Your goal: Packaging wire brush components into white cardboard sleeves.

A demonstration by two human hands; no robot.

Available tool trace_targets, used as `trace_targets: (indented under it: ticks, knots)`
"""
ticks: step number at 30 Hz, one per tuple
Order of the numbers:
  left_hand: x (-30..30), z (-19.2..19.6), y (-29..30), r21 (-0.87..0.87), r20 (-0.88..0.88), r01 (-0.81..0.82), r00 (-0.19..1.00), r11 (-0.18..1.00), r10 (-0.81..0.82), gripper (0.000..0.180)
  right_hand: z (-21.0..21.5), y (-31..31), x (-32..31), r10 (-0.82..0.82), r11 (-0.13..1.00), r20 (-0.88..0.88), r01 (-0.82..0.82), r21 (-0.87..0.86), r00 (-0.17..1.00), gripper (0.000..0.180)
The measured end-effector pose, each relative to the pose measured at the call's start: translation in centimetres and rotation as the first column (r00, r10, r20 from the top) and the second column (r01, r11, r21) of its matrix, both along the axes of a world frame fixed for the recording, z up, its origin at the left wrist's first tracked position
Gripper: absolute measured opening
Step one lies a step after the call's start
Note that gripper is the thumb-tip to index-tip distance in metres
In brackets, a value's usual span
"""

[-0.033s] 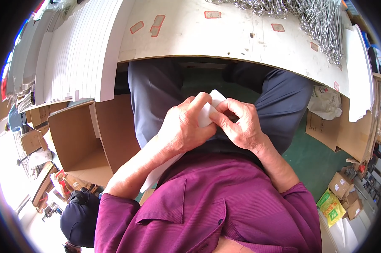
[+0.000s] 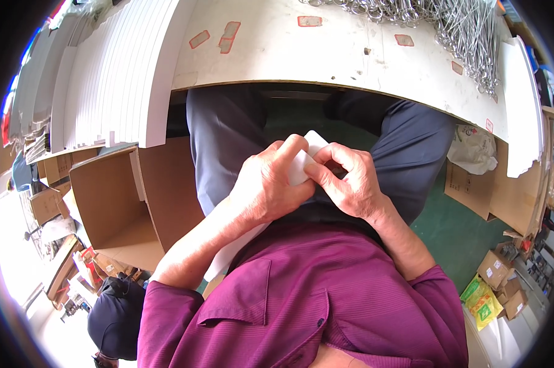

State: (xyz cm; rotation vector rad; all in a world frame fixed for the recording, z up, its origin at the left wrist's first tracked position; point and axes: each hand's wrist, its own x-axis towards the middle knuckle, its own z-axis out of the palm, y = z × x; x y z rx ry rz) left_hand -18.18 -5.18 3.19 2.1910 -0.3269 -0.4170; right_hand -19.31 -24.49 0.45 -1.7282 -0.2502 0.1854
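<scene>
Both hands worked over the lap, below the tabletop [image 2: 350,55] edge. Left hand [image 2: 267,187] gripped the white sheet [image 2: 301,165] to steady it; right hand [image 2: 350,187] pinched its corner with fingertips, apparently for fine control.

Flat white card [image 2: 305,161], long, held over the lap, mostly hidden by both hands

Nothing shifts: the left hand [image 2: 267,184] and right hand [image 2: 350,184] stay pinched on the white card [image 2: 302,162] at twelve o'clock of the lap.
</scene>
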Motion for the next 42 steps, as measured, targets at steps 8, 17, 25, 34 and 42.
trace_targets:
  ticks: [8, 17, 25, 34, 42]
  knots:
    - [-0.6, -0.1, -0.1, 0.043, 0.026, -0.025, 0.999, 0.999, 0.024, 0.039, 0.5, 0.2, -0.1, 0.031, 0.999, -0.016, -0.031, -0.028, 0.999, 0.015]
    - [-1.0, -0.1, 0.0, 0.059, 0.078, 0.007, 0.997, 0.998, -0.012, 0.037, 1.2, 0.0, 0.3, 0.091, 0.992, -0.003, -0.091, -0.086, 0.996, 0.013]
    - [-1.1, -0.1, -0.3, 0.074, 0.09, -0.02, 0.996, 0.997, 0.013, 0.036, 1.3, 0.1, 0.2, 0.095, 0.991, 0.012, -0.094, -0.094, 0.995, 0.014]
    - [-1.4, -0.4, -0.2, 0.074, 0.093, -0.022, 0.996, 0.997, 0.015, 0.037, 1.2, 0.0, 0.2, 0.121, 0.988, 0.006, -0.12, -0.096, 0.993, 0.014]
    - [-1.3, -0.5, -0.1, 0.042, 0.076, -0.046, 0.996, 0.998, 0.042, 0.045, 0.3, 0.4, -0.5, 0.062, 0.998, 0.006, -0.062, -0.014, 0.998, 0.016]
